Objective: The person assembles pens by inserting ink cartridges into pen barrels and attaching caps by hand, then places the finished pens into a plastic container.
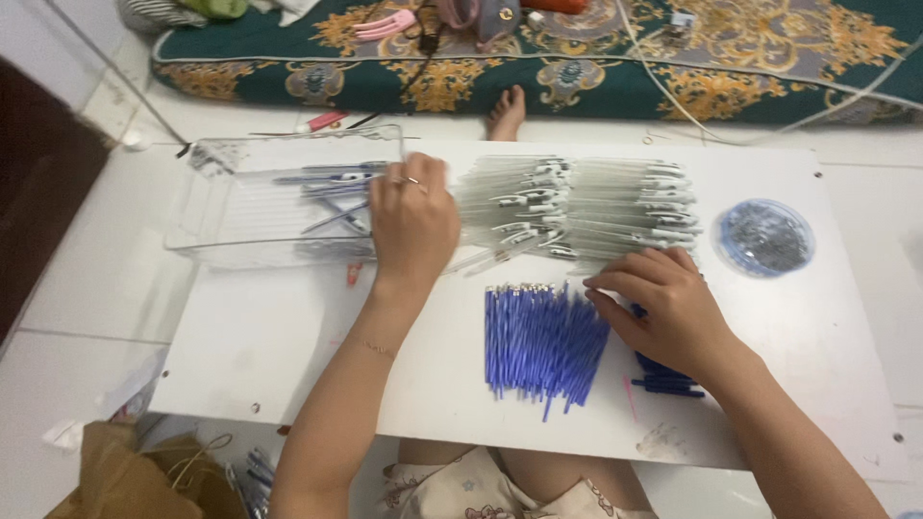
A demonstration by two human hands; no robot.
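While hands work, blue refills (543, 341) lie between barrels (577, 207) and lap

packages: clear plastic box (226, 216) | left on board (pens inside) | labels, signs, screens: none

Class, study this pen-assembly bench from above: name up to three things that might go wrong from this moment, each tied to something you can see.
1. The left hand reaches over the clear tray; its sleeve-free wrist might nudge the stacked clear pen barrels out of order.
2. The right hand rests beside the loose blue refills, which may roll or scatter.
3. The round blue dish of small parts sits near the board's edge and may spill if bumped.
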